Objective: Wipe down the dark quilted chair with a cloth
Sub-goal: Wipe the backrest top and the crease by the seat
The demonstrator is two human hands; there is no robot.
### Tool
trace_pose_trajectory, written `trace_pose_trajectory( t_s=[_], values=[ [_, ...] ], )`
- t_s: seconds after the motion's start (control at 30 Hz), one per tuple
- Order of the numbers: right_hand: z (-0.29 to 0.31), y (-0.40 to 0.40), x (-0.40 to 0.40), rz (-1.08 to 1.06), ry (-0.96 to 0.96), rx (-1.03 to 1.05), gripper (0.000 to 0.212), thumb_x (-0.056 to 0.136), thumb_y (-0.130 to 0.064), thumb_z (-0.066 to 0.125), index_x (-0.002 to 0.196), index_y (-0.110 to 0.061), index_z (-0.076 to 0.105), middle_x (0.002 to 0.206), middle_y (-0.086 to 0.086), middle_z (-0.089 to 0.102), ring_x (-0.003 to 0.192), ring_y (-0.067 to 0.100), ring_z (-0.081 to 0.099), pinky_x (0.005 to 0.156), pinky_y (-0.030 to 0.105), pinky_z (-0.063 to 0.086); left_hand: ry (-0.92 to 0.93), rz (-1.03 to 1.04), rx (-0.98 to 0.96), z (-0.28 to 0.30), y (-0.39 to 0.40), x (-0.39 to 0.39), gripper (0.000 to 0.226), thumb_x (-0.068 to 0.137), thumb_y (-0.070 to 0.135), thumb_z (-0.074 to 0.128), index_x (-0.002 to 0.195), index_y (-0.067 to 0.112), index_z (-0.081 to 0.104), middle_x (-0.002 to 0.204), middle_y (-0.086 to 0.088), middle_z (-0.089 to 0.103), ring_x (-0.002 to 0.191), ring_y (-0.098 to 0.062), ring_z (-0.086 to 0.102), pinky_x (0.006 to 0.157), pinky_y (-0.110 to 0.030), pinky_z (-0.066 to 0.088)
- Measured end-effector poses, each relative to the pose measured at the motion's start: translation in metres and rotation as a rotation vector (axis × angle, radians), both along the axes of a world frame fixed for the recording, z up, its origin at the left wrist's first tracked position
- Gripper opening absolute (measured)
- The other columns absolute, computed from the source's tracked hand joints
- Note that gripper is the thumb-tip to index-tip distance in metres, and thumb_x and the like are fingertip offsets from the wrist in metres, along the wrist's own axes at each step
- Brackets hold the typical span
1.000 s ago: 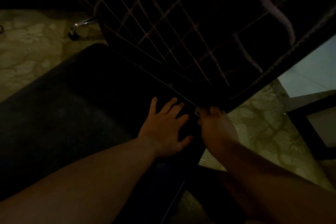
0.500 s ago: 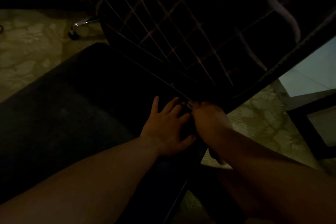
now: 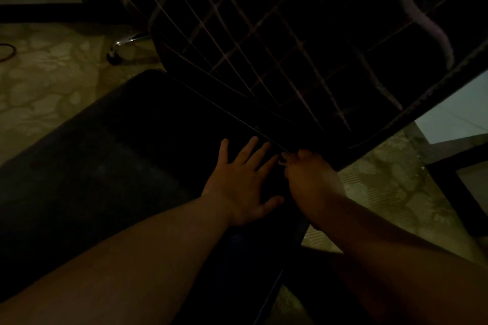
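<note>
The dark quilted chair fills the view, its stitched backrest (image 3: 264, 47) leaning over the plain dark seat (image 3: 118, 166). My left hand (image 3: 243, 187) lies flat on the seat near the crease, fingers spread and straight. Just right of it, my right hand (image 3: 311, 182) is curled at the crease where seat meets backrest. A small pale bit of cloth (image 3: 282, 162) shows at its fingertips; the rest of the cloth is hidden under the hand. The room is very dim.
A chrome chair leg with a caster (image 3: 124, 43) stands on the patterned floor at the upper left, near a dark cable loop (image 3: 8, 51). A dark furniture frame (image 3: 454, 174) sits on the floor at the right.
My right hand has slid left along the crease until it almost touches my left hand's fingers. The left hand has stayed flat on the seat.
</note>
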State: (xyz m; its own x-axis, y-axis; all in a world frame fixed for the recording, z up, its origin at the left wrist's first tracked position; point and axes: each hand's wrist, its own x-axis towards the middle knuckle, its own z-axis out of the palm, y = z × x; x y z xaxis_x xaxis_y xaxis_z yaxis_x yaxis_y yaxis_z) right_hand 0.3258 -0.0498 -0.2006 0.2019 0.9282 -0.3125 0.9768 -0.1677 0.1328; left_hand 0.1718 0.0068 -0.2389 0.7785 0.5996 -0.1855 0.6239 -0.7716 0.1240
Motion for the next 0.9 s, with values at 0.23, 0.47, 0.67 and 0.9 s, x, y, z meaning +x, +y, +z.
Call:
trace_pose_trajectory(
  t_s=[0.23,0.47,0.67,0.9],
  values=[
    [0.014,-0.009,0.013,-0.024,-0.060,-0.137,0.031,0.102,-0.015,0.044,0.131,-0.016,0.055,0.124,0.008,0.057,0.111,0.023,0.061,0.087,0.032,0.053,-0.028,-0.004,-0.015,0.001,0.000,0.000,0.088,0.089,0.083,0.019,0.161,0.034,0.014,0.171,0.003,0.003,0.157,-0.022,-0.011,0.117,-0.068,-0.014],
    [0.011,0.007,-0.003,0.042,-0.117,-0.057,0.031,0.103,-0.013,0.040,0.132,-0.011,0.052,0.126,0.011,0.056,0.112,0.025,0.060,0.085,0.032,0.050,-0.061,-0.002,0.001,-0.002,0.001,0.000,0.084,0.088,0.083,0.023,0.157,0.035,0.028,0.169,0.002,0.015,0.158,-0.024,-0.001,0.117,-0.069,-0.012],
    [0.028,0.002,0.005,0.059,-0.108,-0.202,0.025,0.104,-0.012,0.041,0.117,-0.014,0.063,0.115,0.005,0.064,0.105,0.022,0.064,0.079,0.030,0.049,-0.027,-0.017,-0.014,0.002,0.000,0.000,0.084,0.089,0.082,0.022,0.156,0.031,0.029,0.169,0.000,0.014,0.157,-0.026,-0.002,0.117,-0.069,-0.013],
    [0.012,0.015,-0.008,0.013,-0.117,-0.068,0.027,0.103,-0.010,0.040,0.126,-0.012,0.056,0.122,0.007,0.059,0.107,0.022,0.063,0.078,0.029,0.049,-0.058,-0.008,-0.001,-0.003,0.002,0.001,0.083,0.088,0.083,0.023,0.155,0.034,0.028,0.168,0.000,0.018,0.158,-0.026,0.000,0.117,-0.070,-0.011]
  ],
)
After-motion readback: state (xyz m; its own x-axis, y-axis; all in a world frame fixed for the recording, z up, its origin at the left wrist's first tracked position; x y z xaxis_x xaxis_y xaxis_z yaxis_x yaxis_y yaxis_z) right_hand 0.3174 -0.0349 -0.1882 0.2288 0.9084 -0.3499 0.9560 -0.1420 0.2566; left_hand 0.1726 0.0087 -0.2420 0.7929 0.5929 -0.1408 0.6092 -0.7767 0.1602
